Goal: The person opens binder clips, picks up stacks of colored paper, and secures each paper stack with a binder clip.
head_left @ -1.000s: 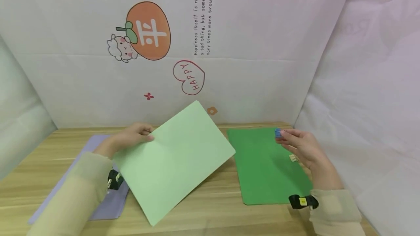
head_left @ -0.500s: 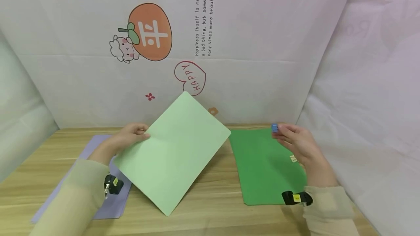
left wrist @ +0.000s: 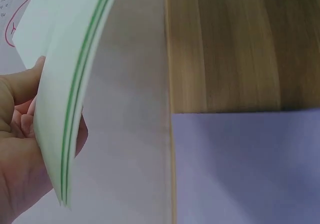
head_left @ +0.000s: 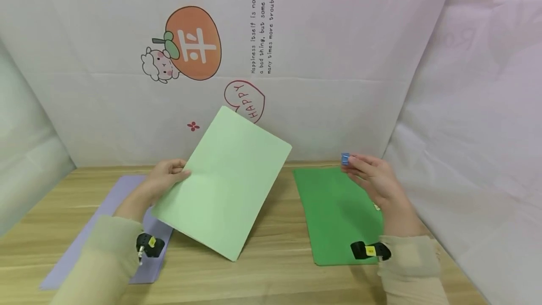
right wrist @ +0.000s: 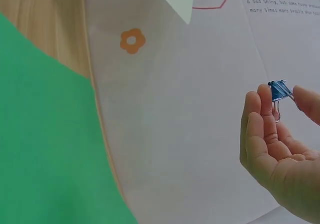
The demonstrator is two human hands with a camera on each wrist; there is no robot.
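Observation:
My left hand (head_left: 166, 177) grips a thin stack of pale green sheets (head_left: 228, 182) by its left edge, thumb on the near face. The stack is raised and tilted above the table. Layered white and green edges of the sheets (left wrist: 75, 104) show in the left wrist view, slightly bowed. At the right, my right hand (head_left: 374, 178) pinches a small blue binder clip (head_left: 345, 159) by its wire handles, between thumb and fingers. In the right wrist view the blue clip (right wrist: 280, 91) is apart from the sheets.
Purple sheets (head_left: 144, 267) lie on the wooden table (head_left: 279, 267) under my left arm. Green sheets (head_left: 338, 215) lie below my right hand, with a small pale piece (head_left: 377, 207) partly hidden by that wrist. A printed white cloth (head_left: 322, 107) hangs behind the table.
The pale green sheets have turned counterclockwise toward upright, their top corner rising and shifting left. My right hand has moved left and slightly up with the binder clip.

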